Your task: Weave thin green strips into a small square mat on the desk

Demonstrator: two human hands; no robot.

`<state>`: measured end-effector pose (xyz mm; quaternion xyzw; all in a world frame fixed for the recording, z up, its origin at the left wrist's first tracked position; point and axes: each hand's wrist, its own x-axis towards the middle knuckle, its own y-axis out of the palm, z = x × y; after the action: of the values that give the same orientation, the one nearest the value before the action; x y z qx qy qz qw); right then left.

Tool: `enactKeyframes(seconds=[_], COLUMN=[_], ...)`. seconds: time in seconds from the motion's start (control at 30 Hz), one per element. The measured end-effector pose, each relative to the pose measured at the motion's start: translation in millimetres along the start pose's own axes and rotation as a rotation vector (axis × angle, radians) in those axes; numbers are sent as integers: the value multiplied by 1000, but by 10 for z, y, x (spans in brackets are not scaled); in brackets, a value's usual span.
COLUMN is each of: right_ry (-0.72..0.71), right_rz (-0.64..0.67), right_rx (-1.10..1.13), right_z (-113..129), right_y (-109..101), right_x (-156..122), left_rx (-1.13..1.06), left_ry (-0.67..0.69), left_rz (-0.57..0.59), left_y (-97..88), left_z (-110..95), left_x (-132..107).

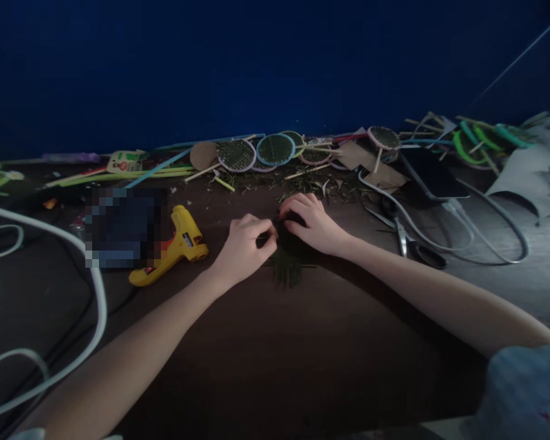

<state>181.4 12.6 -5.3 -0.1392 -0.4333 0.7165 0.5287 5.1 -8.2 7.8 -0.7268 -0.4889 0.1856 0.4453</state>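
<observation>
A small dark green piece of woven grass-like strips (288,269) lies on the dark tabletop between my hands, its loose ends fanning toward me. At its left edge, my left hand (248,245) is closed in a pinch of thumb and forefinger; whatever sits between the tips is too small to make out. My right hand (310,225) rests over the far right part of the piece, fingers curled down and thumb near them. What its fingertips hold is hidden in shadow.
Left of my hands lies a yellow glue gun (176,247) beside a blurred-out patch. To the right are scissors (401,235), a phone (433,174) and its white cable (522,232). Several small round-framed woven fans (275,150), cardboard (371,165) and green scraps line the back.
</observation>
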Motion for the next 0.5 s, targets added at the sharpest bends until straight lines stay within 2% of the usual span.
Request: enactKeyframes(seconds=[0.5], right_ry=[-66], right_rz=[18], right_rx=[-65], right_z=[-32], right_y=[13], right_x=[-14], left_rx=[10], left_ry=[4], left_rz=[-6], left_y=[17], left_z=[19], left_x=[-6])
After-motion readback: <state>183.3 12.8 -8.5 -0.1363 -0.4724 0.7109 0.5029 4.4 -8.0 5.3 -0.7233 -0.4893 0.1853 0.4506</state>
